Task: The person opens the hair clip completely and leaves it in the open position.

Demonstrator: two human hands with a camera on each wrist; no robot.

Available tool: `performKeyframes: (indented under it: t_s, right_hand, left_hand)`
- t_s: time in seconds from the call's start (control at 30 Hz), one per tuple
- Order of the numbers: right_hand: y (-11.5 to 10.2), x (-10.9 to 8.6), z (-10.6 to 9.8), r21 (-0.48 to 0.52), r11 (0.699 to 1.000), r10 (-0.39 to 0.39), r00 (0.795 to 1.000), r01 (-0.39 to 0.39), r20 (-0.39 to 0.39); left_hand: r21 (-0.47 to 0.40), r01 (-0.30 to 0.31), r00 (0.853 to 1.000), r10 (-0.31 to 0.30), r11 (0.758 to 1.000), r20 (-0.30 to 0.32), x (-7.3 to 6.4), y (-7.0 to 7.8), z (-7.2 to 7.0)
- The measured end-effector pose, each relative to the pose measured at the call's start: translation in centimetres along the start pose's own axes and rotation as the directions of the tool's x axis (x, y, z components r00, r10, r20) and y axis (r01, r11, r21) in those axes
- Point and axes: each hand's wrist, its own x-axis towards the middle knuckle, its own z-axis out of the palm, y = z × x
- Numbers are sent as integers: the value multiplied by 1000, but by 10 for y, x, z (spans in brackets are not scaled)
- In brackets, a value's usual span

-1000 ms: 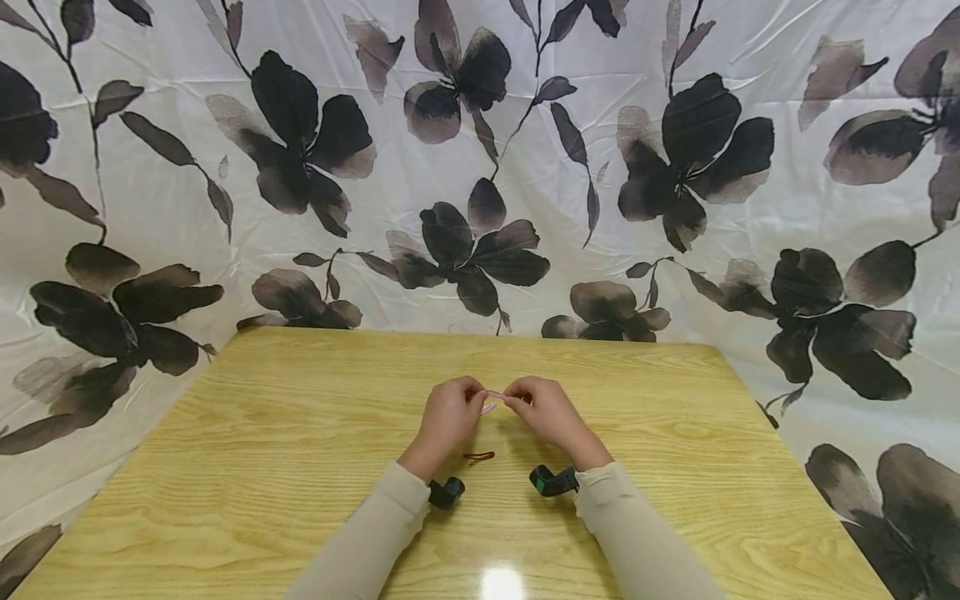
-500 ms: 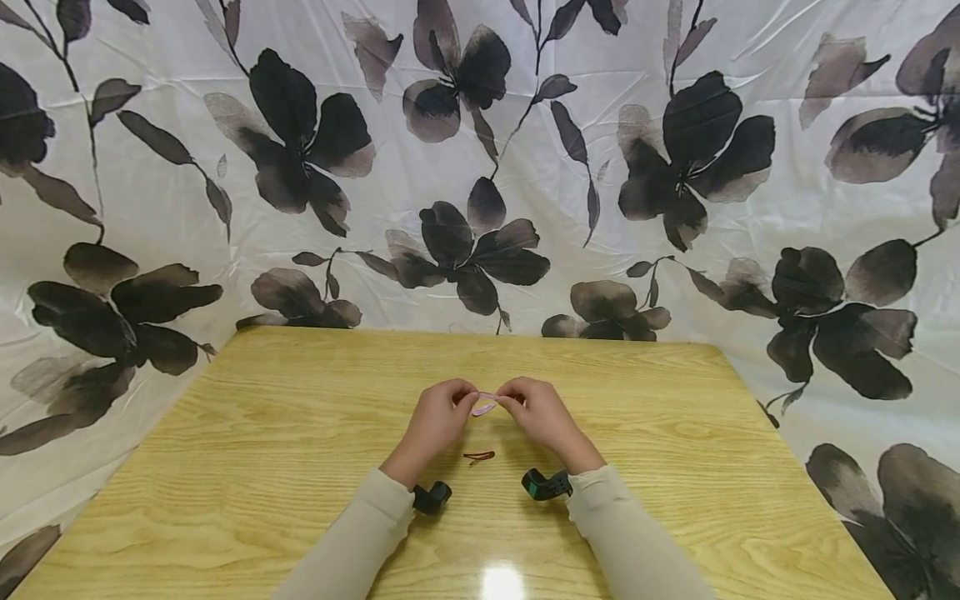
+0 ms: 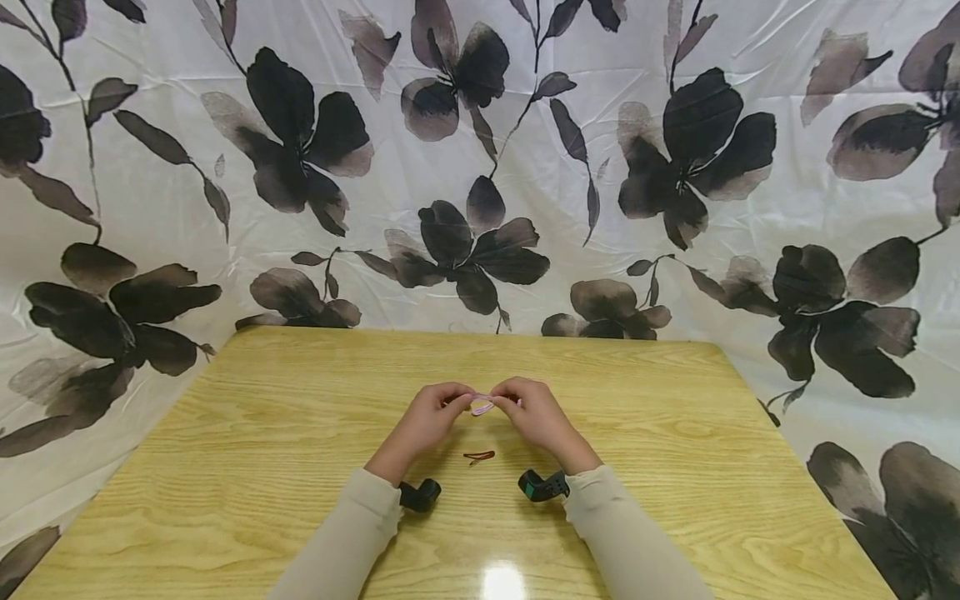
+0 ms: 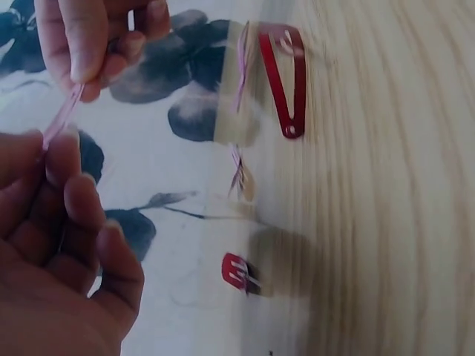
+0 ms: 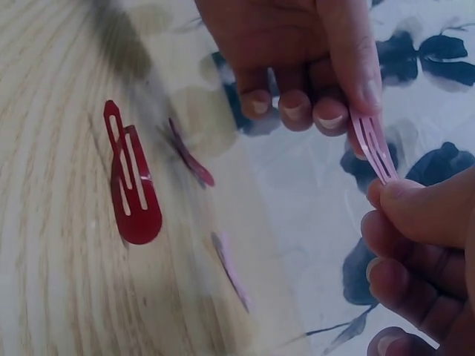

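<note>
A pink snap hair clip [image 5: 375,148] stretches between my two hands. My left hand [image 3: 430,419] pinches one end between thumb and forefinger, and my right hand [image 3: 534,417] pinches the other; both are raised over the table. The right wrist view shows the slots along the clip, while fingertips hide its ends. Under the hands lies another pink hair clip [image 3: 481,410]. Closer to me, a red snap hair clip [image 3: 479,456] rests on the wood, its two arms spread apart in the right wrist view.
More clips lie beyond the red one: a thin dark pink clip [image 5: 191,156] and a small red piece [image 4: 236,271]. The wooden table [image 3: 300,467] meets a floral cloth [image 3: 480,150] at its far edge. Black wrist cameras sit below both hands.
The left hand has shifted left and slightly toward me, and the right hand slightly left. More of the pink clip under them shows. The red clip stays put.
</note>
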Motion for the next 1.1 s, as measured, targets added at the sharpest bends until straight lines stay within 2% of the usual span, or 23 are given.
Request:
performKeyframes:
  t_s: [0.2,0.33,0.63,0.93,1.1]
  right_hand:
    - [1,0,1,6,1000,-13,1000,13,11]
    - [1,0,0,26,1000,-10,1000,9,17]
    - [2,-1,-4,99,995,1,998,-8,68]
    - [5,-3,-11,202,979,-4,987,-30,162]
    - [6,-3,-11,230,973,-18,984,-22,175]
  left_hand:
    - [-124,32,996,-21,992,85,1,-4,-4]
    - [-177,44,994,-25,983,110,1,-6,-6]
    - [-225,35,992,-7,974,122,1,-6,-8]
    - [-226,-17,988,50,974,143,-2,-4,-13]
    - [-232,-45,985,82,972,154,-3,-5,-14]
